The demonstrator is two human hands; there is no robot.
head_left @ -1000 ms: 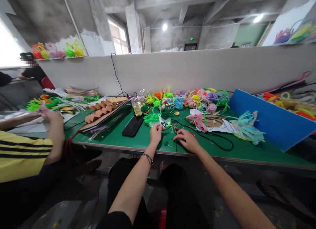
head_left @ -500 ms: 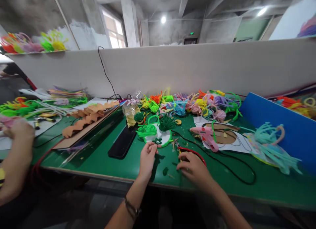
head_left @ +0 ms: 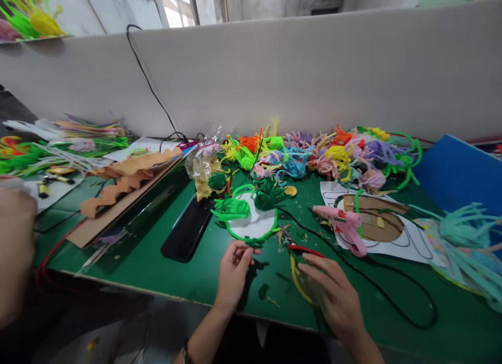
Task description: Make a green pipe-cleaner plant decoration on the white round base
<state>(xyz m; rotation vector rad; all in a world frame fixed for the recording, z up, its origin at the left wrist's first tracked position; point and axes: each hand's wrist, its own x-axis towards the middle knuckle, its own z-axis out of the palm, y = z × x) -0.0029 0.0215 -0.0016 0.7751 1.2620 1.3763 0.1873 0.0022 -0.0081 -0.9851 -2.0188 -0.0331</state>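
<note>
My left hand [head_left: 232, 272] pinches the near edge of a green pipe-cleaner ring [head_left: 251, 237], which lies around a white disc on the green table [head_left: 164, 275]. Bright and dark green tufts sit on the ring's far side. My right hand [head_left: 333, 293] rests low on the table just right of it, fingers together over a curved yellow pipe cleaner [head_left: 294, 274]. Red-handled scissors [head_left: 300, 247] lie just beyond that hand's fingertips.
A pink glue gun [head_left: 345, 225] lies on a paper sheet with its black cable looping right. A black phone [head_left: 188, 230], cardboard strips [head_left: 125, 178], a heap of coloured pipe-cleaner flowers [head_left: 314, 155] and a blue board [head_left: 455, 170] surround the ring. A co-worker's hand [head_left: 15, 238] is at far left.
The view tilted down and moved closer to the table. My right hand slid toward me and right, away from the scissors, with the yellow pipe cleaner. My left hand stayed at the ring.
</note>
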